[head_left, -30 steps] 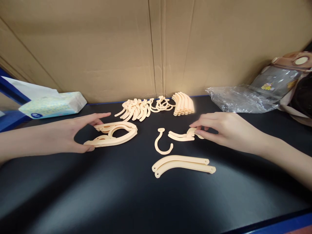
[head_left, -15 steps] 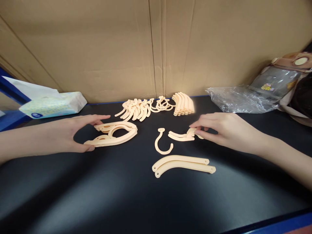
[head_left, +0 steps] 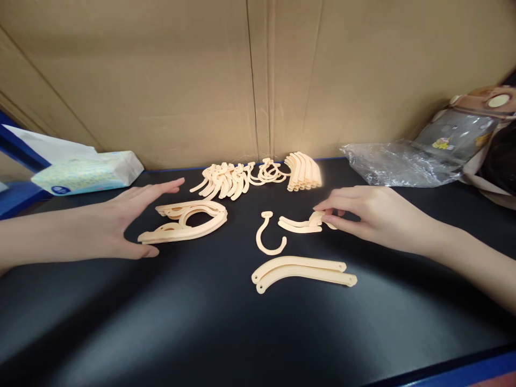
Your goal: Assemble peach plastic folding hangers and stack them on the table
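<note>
Starting with the head view, left hand (head_left: 107, 226): back of it facing up, thumb and index stretched wide apart like a big C, not gripping anything.
Folded hanger (head_left: 203, 231): flat on the black table (head_left: 193, 328), right in that gap. Thumb's just beside its near side; can't tell if they touch.
Right hand (head_left: 374, 217): angled in from the right, wrist bent, fingers curled, thumb and fingertips pinched together on the short curved pieces (head_left: 300, 229).
Loose hook (head_left: 258, 236): lying between the two hands, open side up-right.
Long curved bars (head_left: 298, 262): two side by side, nearer the camera than the hook.
</note>
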Tool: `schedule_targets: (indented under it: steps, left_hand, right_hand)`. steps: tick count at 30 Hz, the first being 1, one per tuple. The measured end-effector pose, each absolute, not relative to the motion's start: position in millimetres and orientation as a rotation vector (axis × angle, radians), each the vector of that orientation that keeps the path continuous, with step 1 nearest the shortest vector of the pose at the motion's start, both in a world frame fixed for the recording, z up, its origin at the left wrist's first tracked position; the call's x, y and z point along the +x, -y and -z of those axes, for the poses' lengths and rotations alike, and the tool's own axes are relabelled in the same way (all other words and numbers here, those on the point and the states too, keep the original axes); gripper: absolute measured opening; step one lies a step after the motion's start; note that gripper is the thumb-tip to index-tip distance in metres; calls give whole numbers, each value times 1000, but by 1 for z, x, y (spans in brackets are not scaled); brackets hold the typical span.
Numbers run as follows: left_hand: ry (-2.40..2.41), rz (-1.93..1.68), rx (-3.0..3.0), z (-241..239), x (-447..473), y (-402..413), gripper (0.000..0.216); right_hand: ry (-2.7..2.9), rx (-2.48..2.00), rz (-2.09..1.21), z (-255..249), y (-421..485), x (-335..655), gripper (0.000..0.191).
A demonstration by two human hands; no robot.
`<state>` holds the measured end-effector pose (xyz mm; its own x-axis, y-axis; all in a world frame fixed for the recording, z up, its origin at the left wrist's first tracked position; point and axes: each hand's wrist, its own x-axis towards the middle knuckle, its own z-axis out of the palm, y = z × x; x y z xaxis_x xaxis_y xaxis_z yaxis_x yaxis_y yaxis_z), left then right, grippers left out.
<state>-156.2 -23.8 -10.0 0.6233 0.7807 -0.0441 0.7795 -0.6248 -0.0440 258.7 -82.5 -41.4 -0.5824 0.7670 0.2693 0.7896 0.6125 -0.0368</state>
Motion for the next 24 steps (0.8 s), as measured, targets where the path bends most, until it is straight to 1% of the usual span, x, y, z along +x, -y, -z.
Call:
schedule_targets:
  steps: [2,3,5,6,8,14,20,24]
  left_hand:
    - [1298,1,-2809,13,-141,29,88]
    - [1242,109,-2814,15,-129,34,82]
    - [1045,422,-2844,23,-102,46,58]
    - [967,495,-2826,28,-88,53,48]
    - [784,505,-2792,40,-66,65,37]
    - [558,500,-2795,63,-49,76,34]
    - [624,554,-2842,63,-54,72,23]
    - [591,538,-2781,62,-51,73,25]
  right_hand:
    - [2581,-1272,132,41,83,259,29]
    - [2579,-1271,137,41,83,259,29]
    - [2574,-1271,146,40,83,259,29]
    - [2571,-1269,149,40,84,258,28]
    - [2578,-1259,144,39,84,258,27]
    - [2613,-1169,117,38,87,255,25]
    - [2632,-1069,156,37,93,250,25]
    - [2644,-1029,193,38,96,246,25]
